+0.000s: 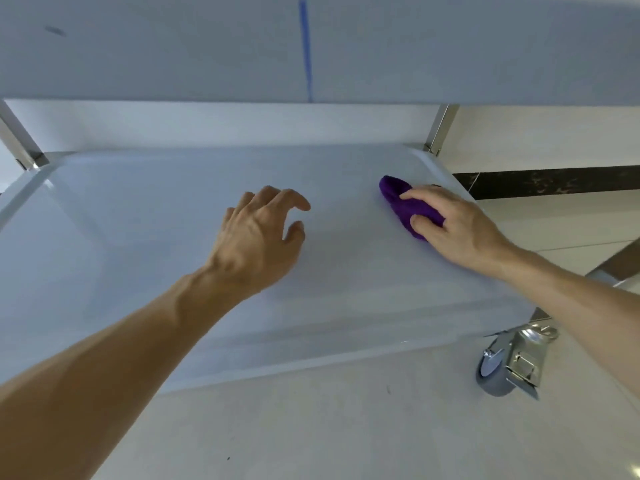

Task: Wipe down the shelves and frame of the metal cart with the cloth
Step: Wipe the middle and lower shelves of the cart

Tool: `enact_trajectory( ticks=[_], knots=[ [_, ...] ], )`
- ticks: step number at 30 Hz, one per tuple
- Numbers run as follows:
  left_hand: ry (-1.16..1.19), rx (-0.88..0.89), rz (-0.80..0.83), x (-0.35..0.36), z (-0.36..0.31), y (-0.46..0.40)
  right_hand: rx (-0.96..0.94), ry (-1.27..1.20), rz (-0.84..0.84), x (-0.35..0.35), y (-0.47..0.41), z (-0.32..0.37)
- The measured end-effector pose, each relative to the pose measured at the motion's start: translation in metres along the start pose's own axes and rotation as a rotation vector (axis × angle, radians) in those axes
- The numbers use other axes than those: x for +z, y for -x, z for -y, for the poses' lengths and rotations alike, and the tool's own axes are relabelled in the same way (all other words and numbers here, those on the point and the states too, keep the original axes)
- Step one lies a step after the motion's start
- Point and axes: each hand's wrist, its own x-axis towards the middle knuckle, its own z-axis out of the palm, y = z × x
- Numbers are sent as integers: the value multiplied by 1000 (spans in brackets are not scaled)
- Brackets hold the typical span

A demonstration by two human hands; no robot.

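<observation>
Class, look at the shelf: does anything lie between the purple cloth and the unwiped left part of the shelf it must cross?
Only the left hand, held over the middle of the lower shelf, lies in that path. The right hand holds the purple cloth near the right edge.

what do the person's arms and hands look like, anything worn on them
Both forearms are bare up to the frame's edge, with no sleeves in view. The left hand and right hand wear no gloves, and no rings, watch or bands are visible. Veins and tendons stand out on the back of the left hand.
</observation>
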Motion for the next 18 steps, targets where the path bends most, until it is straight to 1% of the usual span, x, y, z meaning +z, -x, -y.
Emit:
enact_trajectory(
  ticks=[1,3,6,8,12,14,16,18],
  knots=[
    [28,7,14,5,-8,-2,66,14,-36,-2,-3,-10],
    [-24,68,82,16,-19,-2,167,45,-79,-4,-17,-23],
    [-123,90,204,32,-18,4,225,78,-103,0,-41,-29],
    [-155,93,211,40,-13,10,254,95,-119,4,-58,-30],
    [-191,115,168,44,-12,12,318,121,-123,14,-96,-24],
    [-197,106,168,45,-13,11,330,121,-120,21,-113,-16],
    [-196,97,171,45,-12,11,301,118,-122,32,-126,0],
    [-193,92,173,46,-12,11,170,119,-107,48,-130,21]
  ],
)
